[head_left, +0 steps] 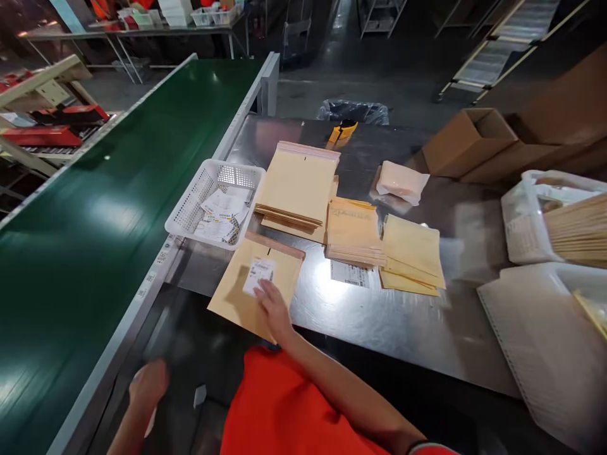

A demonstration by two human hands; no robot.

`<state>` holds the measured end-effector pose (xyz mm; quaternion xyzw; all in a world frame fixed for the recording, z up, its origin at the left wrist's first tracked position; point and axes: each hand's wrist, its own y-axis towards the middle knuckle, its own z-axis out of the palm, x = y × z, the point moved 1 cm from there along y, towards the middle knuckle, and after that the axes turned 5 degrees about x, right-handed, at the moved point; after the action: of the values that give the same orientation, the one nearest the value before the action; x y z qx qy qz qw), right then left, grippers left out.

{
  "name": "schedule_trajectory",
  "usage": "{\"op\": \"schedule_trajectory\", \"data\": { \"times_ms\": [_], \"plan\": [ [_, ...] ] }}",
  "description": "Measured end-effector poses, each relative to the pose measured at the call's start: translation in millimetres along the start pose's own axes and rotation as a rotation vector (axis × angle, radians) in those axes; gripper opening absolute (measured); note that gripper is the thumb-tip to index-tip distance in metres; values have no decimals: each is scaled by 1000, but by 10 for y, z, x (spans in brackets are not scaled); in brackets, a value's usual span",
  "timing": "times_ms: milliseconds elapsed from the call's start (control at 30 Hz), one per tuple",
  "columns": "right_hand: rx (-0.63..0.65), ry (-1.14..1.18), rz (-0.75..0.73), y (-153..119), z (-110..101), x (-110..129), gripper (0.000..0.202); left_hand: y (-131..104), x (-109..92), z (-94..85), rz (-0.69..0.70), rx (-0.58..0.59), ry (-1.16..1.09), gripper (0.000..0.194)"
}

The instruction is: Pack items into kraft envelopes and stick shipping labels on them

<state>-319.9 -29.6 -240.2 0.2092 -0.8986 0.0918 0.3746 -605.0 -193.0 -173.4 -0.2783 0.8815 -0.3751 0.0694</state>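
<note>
My right hand (274,309) rests flat on a tan padded envelope (237,294) at the near edge of the steel table (379,316). Its fingertips touch a white printed label (258,276) on the envelope. My left hand (149,382) hangs low below the table edge beside the green conveyor belt (95,208); it is blurred and something white shows under it, so I cannot tell its grip. Stacks of tan envelopes (296,189) (353,230) (412,253) lie farther back. A white mesh basket (215,202) of paper labels sits left of them.
A loose label (349,273) lies on the table by the stacks. A pink-white pouch (402,182), a yellow cutter (342,131) and open cardboard boxes (467,139) are at the back. White bins (535,221) with envelopes stand at the right.
</note>
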Motion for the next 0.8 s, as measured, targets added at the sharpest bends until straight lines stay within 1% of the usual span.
{"op": "schedule_trajectory", "data": {
  "times_ms": [33,67,133,200,267,333,400,500,567,600,633,700,733,767,800],
  "plan": [
    [87,-128,-33,-15,164,21,34,57,-166,26,13,-9,36,32],
    [146,-196,-45,-30,295,26,32,121,-355,41,45,-32,60,38],
    [211,-229,-54,-69,459,20,28,252,-747,43,133,-77,112,48],
    [255,-271,-65,-119,521,28,31,368,-1084,31,217,-79,199,61],
    [280,-335,-45,-132,524,58,38,452,-1307,28,267,-61,259,70],
    [303,-388,-24,-42,496,83,55,501,-1410,36,285,-55,273,74],
    [323,-405,-23,166,444,70,67,515,-1433,47,289,-49,275,75],
    [306,-399,12,514,356,-30,71,486,-1455,56,295,-29,269,76],
    [281,-420,65,581,333,-99,75,458,-1519,53,285,-23,252,74],
    [289,-432,53,538,343,-116,79,449,-1566,47,274,-21,239,72],
    [315,-440,0,453,366,-117,83,445,-1617,36,259,-17,223,70],
    [392,-446,-159,213,430,-74,96,457,-1705,-16,240,6,182,69],
    [423,-449,-218,96,454,-34,101,466,-1725,-62,241,21,157,70],
    [444,-452,-245,2,464,17,104,471,-1718,-125,250,33,130,70],
    [458,-452,-241,-59,452,77,106,466,-1678,-203,263,39,104,68]
  ]
}}
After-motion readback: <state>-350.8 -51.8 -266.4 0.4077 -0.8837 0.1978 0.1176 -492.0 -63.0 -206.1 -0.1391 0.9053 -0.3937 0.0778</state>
